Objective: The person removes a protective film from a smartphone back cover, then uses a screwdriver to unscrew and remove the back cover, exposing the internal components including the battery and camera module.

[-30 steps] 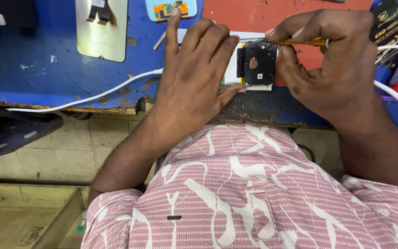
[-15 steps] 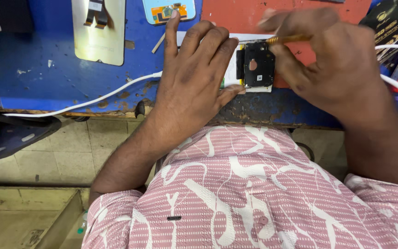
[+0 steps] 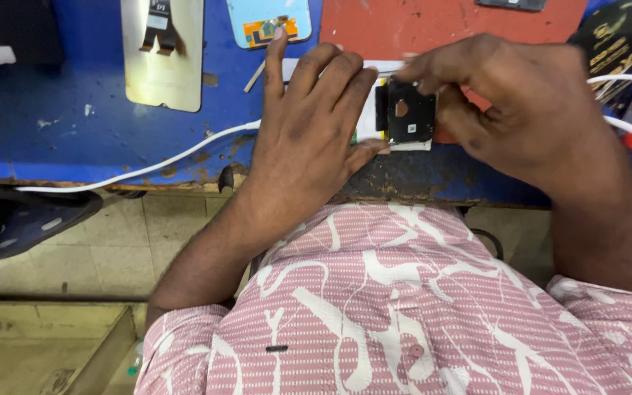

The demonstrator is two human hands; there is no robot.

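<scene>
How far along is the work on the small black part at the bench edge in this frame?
Done: the black part lies on a white piece at the blue bench edge. In hand: the left hand presses flat beside it and the right hand has fingertips on its top edge. Left: the gold back panel and small blue screen lie untouched.

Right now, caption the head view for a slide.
Left hand steadies a small black part while right hand works on it.
</scene>
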